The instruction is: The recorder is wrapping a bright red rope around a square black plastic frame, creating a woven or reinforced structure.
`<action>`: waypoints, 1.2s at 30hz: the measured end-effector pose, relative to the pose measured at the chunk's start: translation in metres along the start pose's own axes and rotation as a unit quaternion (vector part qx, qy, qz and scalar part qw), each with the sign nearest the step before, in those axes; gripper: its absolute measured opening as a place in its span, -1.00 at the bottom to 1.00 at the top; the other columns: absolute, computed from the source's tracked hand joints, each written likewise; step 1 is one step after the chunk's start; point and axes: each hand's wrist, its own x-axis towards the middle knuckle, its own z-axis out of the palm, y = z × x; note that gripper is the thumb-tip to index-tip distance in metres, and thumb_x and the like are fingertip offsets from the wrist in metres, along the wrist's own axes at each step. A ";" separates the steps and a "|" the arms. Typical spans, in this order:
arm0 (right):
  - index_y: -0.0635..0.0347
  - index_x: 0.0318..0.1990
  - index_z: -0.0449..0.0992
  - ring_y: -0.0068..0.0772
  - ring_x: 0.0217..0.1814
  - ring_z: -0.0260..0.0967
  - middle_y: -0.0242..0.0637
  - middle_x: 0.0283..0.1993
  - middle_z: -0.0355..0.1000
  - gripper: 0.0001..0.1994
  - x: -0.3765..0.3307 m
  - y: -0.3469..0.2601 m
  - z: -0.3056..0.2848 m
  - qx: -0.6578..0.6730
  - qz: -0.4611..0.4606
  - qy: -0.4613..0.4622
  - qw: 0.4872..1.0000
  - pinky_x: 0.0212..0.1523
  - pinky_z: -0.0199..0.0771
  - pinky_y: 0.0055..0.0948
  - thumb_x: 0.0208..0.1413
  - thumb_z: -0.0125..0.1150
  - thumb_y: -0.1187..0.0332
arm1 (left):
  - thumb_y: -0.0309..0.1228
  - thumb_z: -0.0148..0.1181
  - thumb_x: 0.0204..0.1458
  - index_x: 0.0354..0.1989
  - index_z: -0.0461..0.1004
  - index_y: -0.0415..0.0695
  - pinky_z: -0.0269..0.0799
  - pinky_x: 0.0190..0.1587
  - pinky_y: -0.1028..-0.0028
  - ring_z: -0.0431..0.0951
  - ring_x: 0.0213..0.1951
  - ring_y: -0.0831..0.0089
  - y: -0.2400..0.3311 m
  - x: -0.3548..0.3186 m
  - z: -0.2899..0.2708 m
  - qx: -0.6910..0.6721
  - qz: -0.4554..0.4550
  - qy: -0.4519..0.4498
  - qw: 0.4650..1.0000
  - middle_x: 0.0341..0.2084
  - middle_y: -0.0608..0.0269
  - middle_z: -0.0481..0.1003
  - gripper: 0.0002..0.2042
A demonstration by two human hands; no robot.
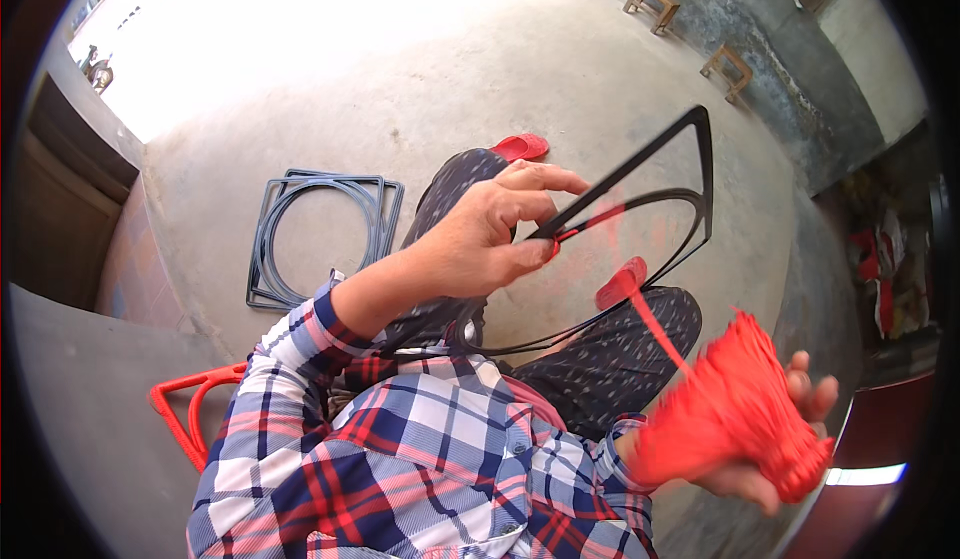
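A grey concrete floor (350, 149) is stretching out under strong light at the upper left of the head view, and two small wooden stools (652, 7) are standing near the wall at the upper right. A stack of blue-grey frames (265, 249) with rings inside is lying on the floor at the left, while a red frame (176, 429) is showing lower down, by the plaid sleeve. Red slippers (520, 147) are lying near the dark speckled trousers (610, 359).

The left hand (495, 224) is pinching a black frame (640, 158) between thumb and forefinger, its other fingers extending loosely. This frame is tilting up over the lap, and its black ring (665, 196) is carrying a short red stretch close to the pinch. The right hand (742, 483) is grasping a red bundle of strands (735, 409) well out to the right (blurred, and hiding most of the palm), its fingers curling past the far side. A red strand (660, 334) is running from the bundle up toward the frame.
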 end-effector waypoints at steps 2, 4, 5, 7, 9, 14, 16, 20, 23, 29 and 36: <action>0.49 0.26 0.12 0.06 0.20 0.20 0.04 0.10 0.30 -0.02 0.014 -0.007 -0.053 0.221 0.116 0.027 0.968 0.27 0.20 -0.01 0.03 0.15 -0.33 | -0.49 0.19 -0.17 -0.47 0.47 -0.30 0.33 0.14 0.22 0.45 0.10 0.13 -0.005 -0.002 -0.002 -0.038 -0.049 0.016 0.998 0.08 0.03 0.46 -0.88; 0.46 0.24 0.15 0.00 0.15 0.21 -0.01 0.07 0.29 -0.07 0.033 0.001 -0.083 0.325 0.171 -0.031 0.929 0.24 0.19 -0.04 0.05 0.16 -0.30 | -0.49 0.19 -0.17 -0.45 0.48 -0.30 0.34 0.11 0.24 0.46 0.07 0.14 -0.007 -0.007 -0.006 -0.036 -0.049 0.031 0.998 0.07 0.03 0.46 -0.87; 0.42 0.21 0.17 -0.06 0.09 0.23 -0.05 0.04 0.29 -0.13 0.044 0.007 -0.097 0.418 0.220 -0.083 0.878 0.21 0.19 -0.07 0.07 0.18 -0.26 | -0.48 0.19 -0.17 -0.44 0.48 -0.31 0.35 0.09 0.26 0.48 0.05 0.14 -0.009 -0.009 -0.007 -0.037 -0.047 0.039 0.997 0.06 0.03 0.47 -0.85; 0.35 0.08 0.24 -0.18 0.03 0.22 -0.12 -0.06 0.28 -0.30 0.046 0.026 -0.117 0.421 0.227 -0.035 0.878 0.17 0.15 -0.11 0.11 0.19 -0.16 | -0.36 0.28 0.01 -0.29 0.56 -0.27 0.39 -0.02 0.42 0.47 -0.06 0.42 -0.011 -0.010 -0.012 -0.028 -0.049 0.019 0.998 -0.02 0.16 0.48 -0.79; 0.31 -0.02 0.25 -0.28 -0.07 0.23 -0.19 -0.16 0.27 -0.42 0.030 0.049 -0.120 0.311 0.253 0.066 0.914 0.08 0.20 -0.19 0.13 0.22 -0.06 | -0.32 0.30 0.03 -0.29 0.56 -0.26 0.41 -0.16 0.49 0.47 -0.22 0.51 -0.006 -0.009 -0.015 -0.068 -0.113 -0.001 0.991 -0.18 0.23 0.47 -0.77; 0.34 0.17 0.25 -0.38 -0.32 0.25 -0.30 -0.31 0.31 -0.54 -0.045 0.092 -0.036 0.384 0.481 0.017 0.788 -0.24 0.34 -0.35 0.18 0.10 0.30 | -0.31 0.30 0.03 -0.27 0.55 -0.26 0.39 -0.26 0.51 0.45 -0.31 0.55 -0.001 -0.004 -0.014 -0.072 -0.122 -0.018 0.990 -0.32 0.29 0.45 -0.76; 0.36 0.23 0.23 -0.38 -0.36 0.26 -0.27 -0.37 0.31 -0.48 -0.067 0.089 0.022 0.399 0.524 -0.051 0.751 -0.27 0.34 -0.36 0.13 0.12 0.35 | -0.31 0.30 0.04 -0.26 0.55 -0.27 0.38 -0.28 0.51 0.44 -0.32 0.55 0.000 -0.001 -0.012 -0.065 -0.116 -0.036 0.991 -0.33 0.29 0.45 -0.75; 0.40 0.20 0.28 -0.34 -0.40 0.31 -0.18 -0.41 0.33 -0.48 -0.077 0.077 0.082 0.346 0.585 -0.151 0.718 -0.29 0.40 -0.34 0.09 0.12 0.33 | -0.34 0.27 0.06 -0.26 0.53 -0.30 0.38 -0.27 0.52 0.44 -0.33 0.54 0.001 0.000 -0.009 -0.062 -0.110 -0.042 0.991 -0.35 0.26 0.44 -0.76; 0.40 0.14 0.31 -0.29 -0.43 0.31 -0.15 -0.42 0.32 -0.52 -0.086 0.083 0.081 0.386 0.657 -0.208 0.613 -0.32 0.40 -0.33 0.05 0.06 0.35 | -0.38 0.24 0.07 -0.27 0.53 -0.32 0.37 -0.26 0.53 0.44 -0.32 0.54 -0.001 0.000 -0.009 -0.057 -0.091 -0.042 0.993 -0.34 0.26 0.43 -0.79; 0.30 -0.20 0.30 -0.22 -0.41 0.35 -0.06 -0.43 0.36 -0.71 -0.075 0.083 0.040 0.461 0.569 -0.141 0.666 -0.29 0.43 -0.26 -0.08 0.18 0.42 | -0.53 0.19 0.02 -0.36 0.48 -0.27 0.41 -0.39 0.57 0.43 -0.42 0.62 -0.003 -0.010 -0.012 -0.190 -0.167 0.045 0.966 -0.38 0.33 0.44 -0.93; 0.23 -0.21 0.29 -0.18 -0.28 0.42 -0.07 -0.22 0.41 -0.65 -0.068 0.053 0.046 0.385 0.588 -0.082 0.706 -0.16 0.48 -0.21 -0.12 0.33 0.39 | -0.50 0.13 0.15 -0.04 0.31 -0.27 0.50 -0.41 0.56 0.49 -0.45 0.60 -0.003 -0.008 -0.020 -0.259 -0.232 0.006 0.938 -0.41 0.19 0.50 -0.76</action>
